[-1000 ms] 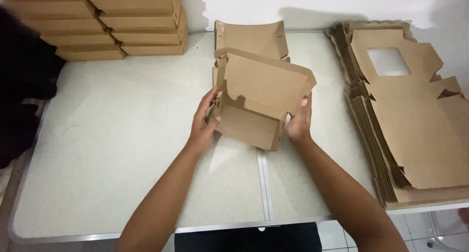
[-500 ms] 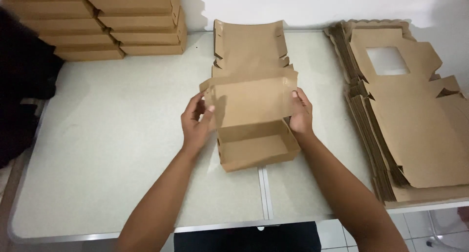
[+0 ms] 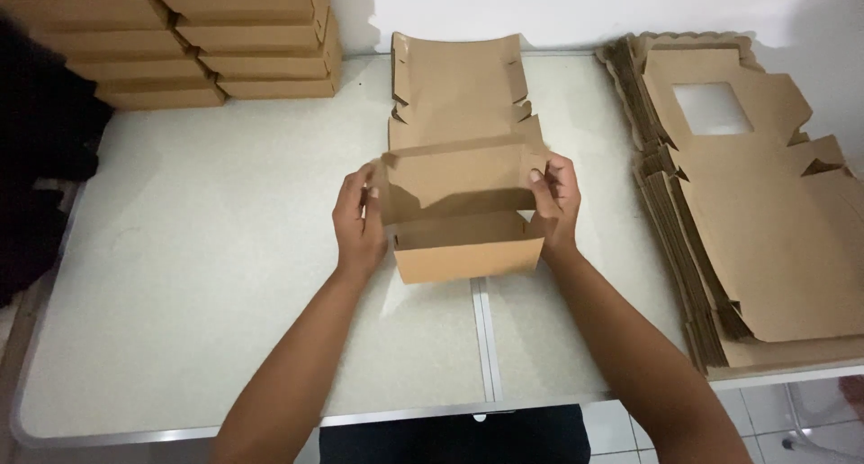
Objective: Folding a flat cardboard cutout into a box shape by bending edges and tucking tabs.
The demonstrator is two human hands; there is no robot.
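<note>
I see the brown cardboard box [image 3: 463, 221] sitting on the tabletop [image 3: 216, 275] straight ahead of me, near the middle, just beyond the seam between the two table halves. Its long axis runs left to right, and its lid panel lies flat, stretching away toward the wall. The left hand [image 3: 358, 221] grips the box's left end and the right hand [image 3: 553, 203] its right end, so the two hands are apart with the box clamped between them, fingers pinching the upright back wall at its two corners. Both hands sit equally close; neither has the advantage. To my right a stack of flat box blanks [image 3: 747, 212] lies near the box but not touching it. At the far left corner, piles of folded boxes [image 3: 180, 36] stand well apart.
</note>
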